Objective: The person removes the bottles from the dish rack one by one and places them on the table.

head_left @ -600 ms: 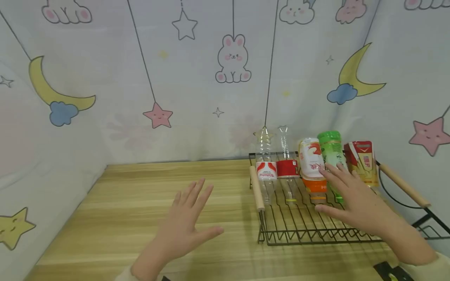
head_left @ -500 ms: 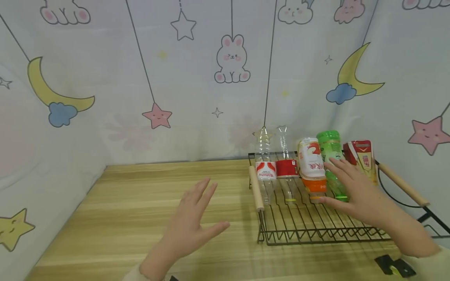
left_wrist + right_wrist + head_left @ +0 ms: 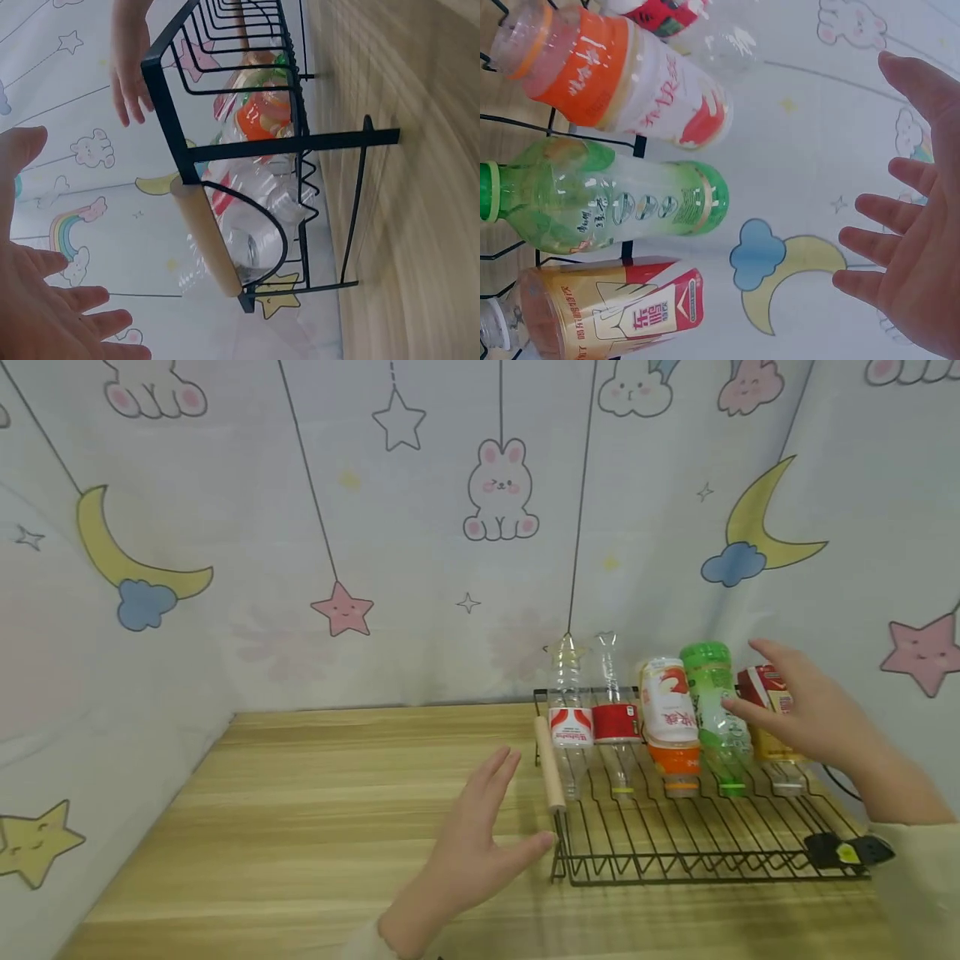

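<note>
My left hand (image 3: 472,852) is held over the table at the left side of a black wire rack (image 3: 682,882), fingers stretched and thumb apart, holding nothing. My right hand (image 3: 825,714), also empty and spread, hovers over the rack's right end. Several upside-down bottles lean in the rack: a clear one with a red-and-white label (image 3: 572,727), a clear one with a red label (image 3: 617,723), one with a white-and-orange wrapper (image 3: 670,702), a green one (image 3: 712,693) and a red-and-yellow one (image 3: 622,311). In the head view my right hand partly covers the red-and-yellow bottle.
Wooden handles top the rack's sides; the left handle (image 3: 550,764) shows in the head view. The rack stands on a wood-grain table (image 3: 315,793). Behind is a pale cloth backdrop (image 3: 420,543) printed with stars, moons and rabbits.
My left hand has moved right, closer to the rack. My right hand has risen and shifted right, from in front of the green bottle to over the red-and-yellow one. The bottles stay put.
</note>
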Demonstrator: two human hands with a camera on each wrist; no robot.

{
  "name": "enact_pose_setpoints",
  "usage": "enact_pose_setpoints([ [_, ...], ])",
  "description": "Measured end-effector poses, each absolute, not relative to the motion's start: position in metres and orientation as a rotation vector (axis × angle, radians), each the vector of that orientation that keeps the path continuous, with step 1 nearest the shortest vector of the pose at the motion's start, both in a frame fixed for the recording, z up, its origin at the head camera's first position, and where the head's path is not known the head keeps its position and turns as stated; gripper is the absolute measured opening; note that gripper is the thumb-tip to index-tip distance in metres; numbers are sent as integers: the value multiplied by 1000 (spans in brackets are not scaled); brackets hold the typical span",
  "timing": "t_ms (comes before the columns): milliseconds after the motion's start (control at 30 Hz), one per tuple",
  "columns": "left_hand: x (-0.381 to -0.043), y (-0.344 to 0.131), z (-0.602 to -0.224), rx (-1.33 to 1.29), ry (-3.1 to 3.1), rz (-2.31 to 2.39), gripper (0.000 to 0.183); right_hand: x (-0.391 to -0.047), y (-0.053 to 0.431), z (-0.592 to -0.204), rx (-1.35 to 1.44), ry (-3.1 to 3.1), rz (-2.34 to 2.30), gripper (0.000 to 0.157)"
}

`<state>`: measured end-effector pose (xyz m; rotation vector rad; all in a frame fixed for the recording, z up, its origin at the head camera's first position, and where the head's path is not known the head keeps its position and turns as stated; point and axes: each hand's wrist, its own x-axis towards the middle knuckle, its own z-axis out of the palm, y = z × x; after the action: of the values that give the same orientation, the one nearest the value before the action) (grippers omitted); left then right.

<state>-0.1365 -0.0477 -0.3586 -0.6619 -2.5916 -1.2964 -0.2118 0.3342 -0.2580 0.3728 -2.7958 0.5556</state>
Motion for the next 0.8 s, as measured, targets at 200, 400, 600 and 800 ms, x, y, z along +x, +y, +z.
enact_pose_setpoints([
  [200, -136, -33, -366, -686, -2628, -1348, 95, -231, 347, -256, 243, -2840, 602, 91],
  [400, -134, -23, -375, -703, -2654, -1444, 99, -242, 361, -266, 76, -2835, 673, 89],
  [600, -131, -14, -382, -768, -2672, -1506, 101, -250, 374, -279, -135, -2790, 781, 87],
  [800, -128, -14, -386, -804, -2678, -1495, 103, -294, 419, -327, -364, -2718, 785, 100],
])
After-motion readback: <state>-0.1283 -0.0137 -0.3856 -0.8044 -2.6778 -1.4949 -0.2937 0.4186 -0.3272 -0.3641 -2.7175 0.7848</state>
